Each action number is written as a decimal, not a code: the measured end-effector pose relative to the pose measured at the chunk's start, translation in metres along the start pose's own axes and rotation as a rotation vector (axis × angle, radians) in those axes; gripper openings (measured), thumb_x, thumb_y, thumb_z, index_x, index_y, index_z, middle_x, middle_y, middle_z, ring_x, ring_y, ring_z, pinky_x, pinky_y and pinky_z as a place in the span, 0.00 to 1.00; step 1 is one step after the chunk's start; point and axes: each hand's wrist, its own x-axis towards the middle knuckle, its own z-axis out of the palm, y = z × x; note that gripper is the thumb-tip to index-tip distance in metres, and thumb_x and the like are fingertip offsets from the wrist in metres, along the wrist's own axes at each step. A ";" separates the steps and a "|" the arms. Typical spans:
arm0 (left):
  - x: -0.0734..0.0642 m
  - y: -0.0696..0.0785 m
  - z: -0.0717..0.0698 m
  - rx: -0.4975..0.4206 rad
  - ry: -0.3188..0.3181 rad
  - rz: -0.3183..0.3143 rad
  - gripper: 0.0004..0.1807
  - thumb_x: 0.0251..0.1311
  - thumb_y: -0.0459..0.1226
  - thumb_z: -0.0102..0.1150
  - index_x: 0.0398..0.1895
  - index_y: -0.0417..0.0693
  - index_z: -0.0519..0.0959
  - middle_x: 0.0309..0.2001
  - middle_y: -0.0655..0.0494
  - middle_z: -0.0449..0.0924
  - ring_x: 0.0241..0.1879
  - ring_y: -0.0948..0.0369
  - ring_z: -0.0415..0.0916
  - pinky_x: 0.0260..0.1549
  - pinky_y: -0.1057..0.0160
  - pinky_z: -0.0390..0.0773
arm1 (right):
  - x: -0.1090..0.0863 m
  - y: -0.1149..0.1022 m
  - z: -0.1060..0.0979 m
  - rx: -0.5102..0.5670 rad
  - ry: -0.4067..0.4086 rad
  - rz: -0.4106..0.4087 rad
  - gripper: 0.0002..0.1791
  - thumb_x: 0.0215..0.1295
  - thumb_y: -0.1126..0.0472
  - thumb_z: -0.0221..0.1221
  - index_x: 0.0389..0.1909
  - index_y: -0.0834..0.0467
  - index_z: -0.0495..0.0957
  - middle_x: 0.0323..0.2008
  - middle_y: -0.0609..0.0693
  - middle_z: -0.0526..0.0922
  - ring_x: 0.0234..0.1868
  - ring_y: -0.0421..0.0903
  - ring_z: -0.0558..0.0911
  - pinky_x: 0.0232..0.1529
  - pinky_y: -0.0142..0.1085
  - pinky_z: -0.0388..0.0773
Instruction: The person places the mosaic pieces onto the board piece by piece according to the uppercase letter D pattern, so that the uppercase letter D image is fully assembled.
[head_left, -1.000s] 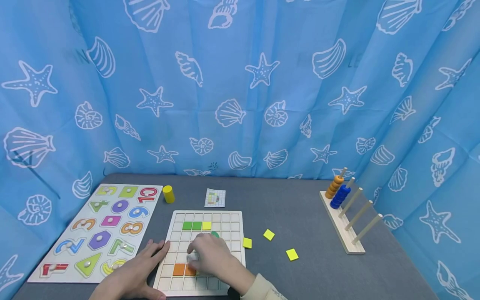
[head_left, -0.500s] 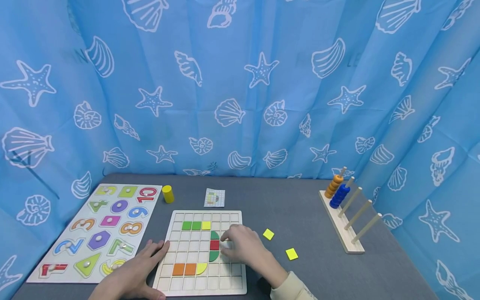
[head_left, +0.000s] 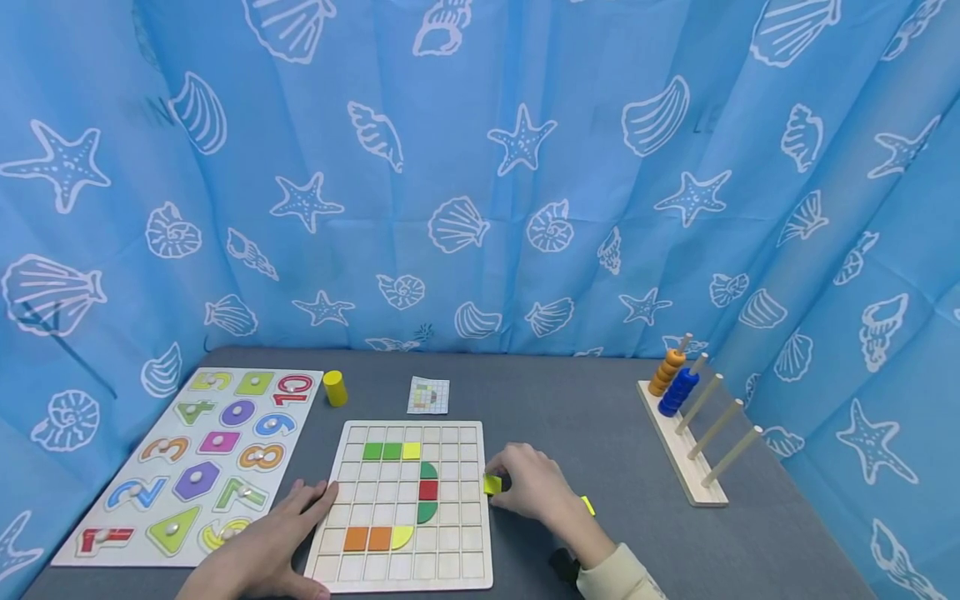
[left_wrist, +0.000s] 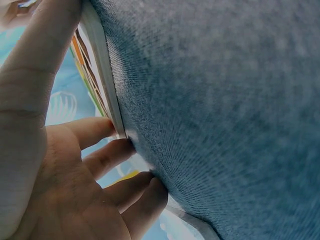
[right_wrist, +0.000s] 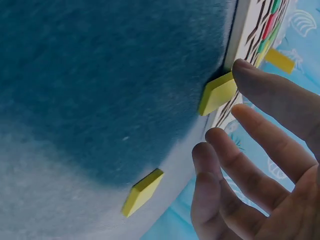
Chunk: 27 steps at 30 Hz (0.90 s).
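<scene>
A pale gridded board point(head_left: 363, 575) lies before me with colored tiles on it: green and yellow squares in a row, a red square point(head_left: 428, 490) between two green quarter-rounds, and two orange squares point(head_left: 356, 539) beside a yellow quarter-round point(head_left: 402, 537). My left hand point(head_left: 270, 537) rests along the board's left edge, fingertips against it. At the right edge my right hand point(head_left: 531, 483) pinches a yellow square tile point(head_left: 492, 485), which looks tilted; its thumb meets the tile point(right_wrist: 217, 93) in the right wrist view. Another yellow tile point(right_wrist: 142, 192) lies on the cloth there.
A number puzzle point(head_left: 176, 467) lies on the left, with a yellow cylinder point(head_left: 335, 388) by its corner. A small pattern card point(head_left: 428, 395) sits behind the board. On the right stands a peg rack point(head_left: 686, 450) with orange and blue beads. Another yellow tile point(head_left: 588, 505) shows behind my right wrist.
My right hand has moved rightward from over the board to the yellow tile at its right edge, uncovering the red, green and yellow pieces. My left hand has stayed put.
</scene>
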 end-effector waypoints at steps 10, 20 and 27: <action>0.001 0.001 0.001 -0.008 -0.008 -0.017 0.70 0.36 0.61 0.81 0.80 0.40 0.55 0.78 0.32 0.56 0.76 0.24 0.44 0.64 0.24 0.62 | 0.003 0.009 0.005 0.008 -0.001 0.005 0.21 0.46 0.65 0.79 0.45 0.56 0.90 0.38 0.51 0.86 0.38 0.45 0.82 0.33 0.43 0.81; 0.000 0.001 0.000 -0.008 -0.005 -0.015 0.70 0.36 0.61 0.81 0.80 0.40 0.56 0.78 0.32 0.56 0.76 0.24 0.44 0.64 0.24 0.63 | 0.002 0.011 0.006 0.042 0.011 -0.039 0.16 0.47 0.67 0.78 0.40 0.55 0.90 0.34 0.48 0.84 0.31 0.38 0.73 0.27 0.36 0.72; -0.001 0.002 0.000 -0.007 0.002 -0.012 0.70 0.35 0.61 0.81 0.80 0.40 0.56 0.78 0.31 0.57 0.76 0.24 0.45 0.64 0.24 0.62 | 0.002 0.011 0.008 0.077 -0.003 -0.044 0.15 0.49 0.67 0.76 0.40 0.57 0.89 0.30 0.48 0.82 0.25 0.38 0.69 0.23 0.31 0.65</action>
